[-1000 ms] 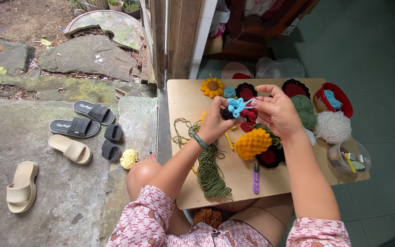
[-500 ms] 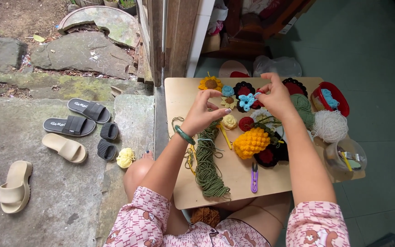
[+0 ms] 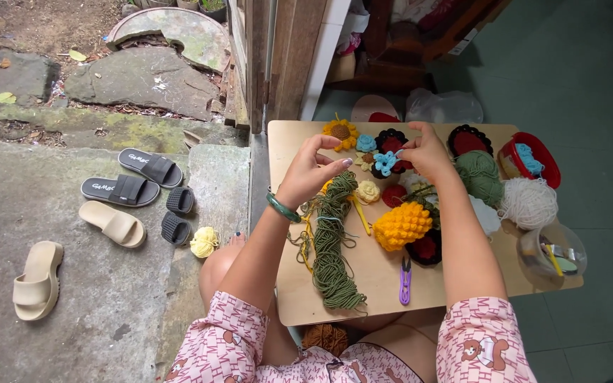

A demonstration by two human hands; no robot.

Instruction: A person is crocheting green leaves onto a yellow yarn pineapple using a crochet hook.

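My right hand (image 3: pixel 427 152) pinches a small blue crochet flower (image 3: pixel 384 163) over the far middle of a wooden board (image 3: pixel 377 284) that rests on my lap. My left hand (image 3: pixel 312 170) hovers apart from it to the left, fingers loosely spread and nothing visible in them, above a long skein of olive green yarn (image 3: pixel 333 248). A green bangle sits on my left wrist. Around the flower lie a crochet sunflower (image 3: pixel 340 130), red and black crochet flowers and a small cream rose. A knobbly yellow crochet piece (image 3: pixel 400 225) lies near my right forearm.
Purple snips (image 3: pixel 405 280) lie at the board's near edge. Green (image 3: pixel 480 176) and white (image 3: pixel 528 203) yarn balls, a red tub (image 3: pixel 533 159) and a clear tub (image 3: pixel 551 252) fill the right side. Sandals (image 3: pixel 125 188) and a yellow yarn ball (image 3: pixel 205 242) lie on the concrete at left.
Both hands held the blue flower together a second ago. My left hand let go and moved left, and my right hand lowered the flower toward the board.
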